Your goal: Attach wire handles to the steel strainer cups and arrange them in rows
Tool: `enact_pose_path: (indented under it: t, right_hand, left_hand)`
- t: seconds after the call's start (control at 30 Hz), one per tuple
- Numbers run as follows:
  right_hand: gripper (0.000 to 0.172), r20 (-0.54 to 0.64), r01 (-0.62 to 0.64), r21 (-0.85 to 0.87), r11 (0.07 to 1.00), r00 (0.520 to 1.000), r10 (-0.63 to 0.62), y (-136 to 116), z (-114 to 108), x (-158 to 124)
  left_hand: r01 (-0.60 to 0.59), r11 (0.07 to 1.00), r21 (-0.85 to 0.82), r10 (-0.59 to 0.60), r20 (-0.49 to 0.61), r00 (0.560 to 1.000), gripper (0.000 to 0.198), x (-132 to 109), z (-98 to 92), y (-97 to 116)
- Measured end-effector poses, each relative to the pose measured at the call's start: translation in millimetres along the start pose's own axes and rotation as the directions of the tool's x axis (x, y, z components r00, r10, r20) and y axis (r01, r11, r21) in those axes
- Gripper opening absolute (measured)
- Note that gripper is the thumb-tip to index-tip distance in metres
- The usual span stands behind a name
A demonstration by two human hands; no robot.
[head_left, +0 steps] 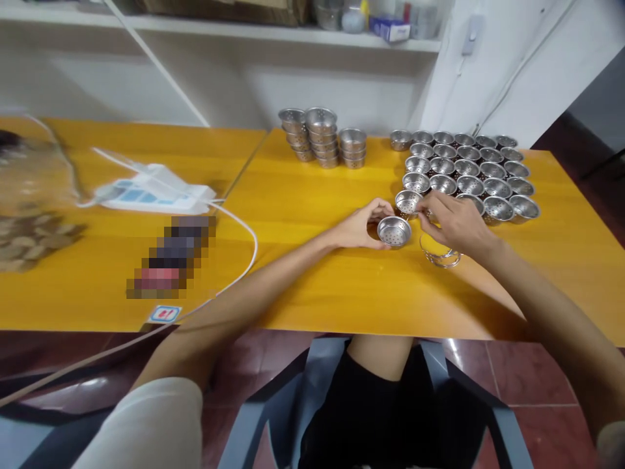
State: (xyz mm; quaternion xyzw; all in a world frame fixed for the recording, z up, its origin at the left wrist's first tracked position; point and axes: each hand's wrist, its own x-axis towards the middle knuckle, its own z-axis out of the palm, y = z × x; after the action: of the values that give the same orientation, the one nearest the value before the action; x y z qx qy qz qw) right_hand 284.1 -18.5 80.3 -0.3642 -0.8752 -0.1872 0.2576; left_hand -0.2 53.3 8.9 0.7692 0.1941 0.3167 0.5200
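My left hand [364, 226] curves its thumb and fingers around the side of a small perforated metal cup [394, 232], whose open top faces me. Close to its right, my right hand [456, 223] has thumb and forefinger pinched together at the rim of another perforated cup [408, 202]. What the pinch holds, if anything, is too small to make out. Under the right hand lie several thin wire rings [443, 262], partly hidden by it. Beyond that hand, many similar cups [469, 168] stand in rows, open side up.
Three stacks of nested cups [322, 138] stand at the back of the yellow table [303, 293]. To the left are a white power strip [161, 195], its cable [254, 244], a pixelated patch [170, 257] and a heap of tan pieces [34, 241]. A shelf [219, 32] runs above.
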Motion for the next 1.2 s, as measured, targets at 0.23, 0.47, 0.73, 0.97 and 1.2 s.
enact_pose_path:
  t: [0.23, 0.47, 0.73, 0.97, 1.2]
  right_hand:
    - [0.019, -0.18, -0.133, 0.291, 0.947, 0.965, 0.191, -22, 23, -24]
    - [0.022, -0.134, -0.246, 0.292, 0.924, 0.946, 0.294, -28, 22, -34]
    - [0.03, -0.197, -0.314, 0.474, 0.823, 0.873, 0.447, -42, 11, -26]
    - [0.027, -0.084, -0.413, 0.582, 0.701, 0.826, 0.557, -42, 11, -29]
    - [0.016, -0.261, -0.289, 0.556, 0.779, 0.83, 0.493, -40, 15, -33]
  left_hand:
    - [-0.008, 0.999, 0.047, 0.007, 0.025, 1.0, 0.106, -20, 4.7, -2]
    - [0.093, 0.993, -0.074, -0.091, 0.02, 0.996, 0.108, -23, 1.7, 8]
    - [0.212, 0.926, -0.314, -0.199, 0.073, 0.977, 0.107, -22, -12.8, 19]
    - [0.169, 0.94, -0.298, -0.168, 0.03, 0.985, 0.098, -23, -12.1, 12]
    - [0.19, 0.935, -0.299, -0.182, 0.055, 0.982, 0.089, -25, -11.6, 20]
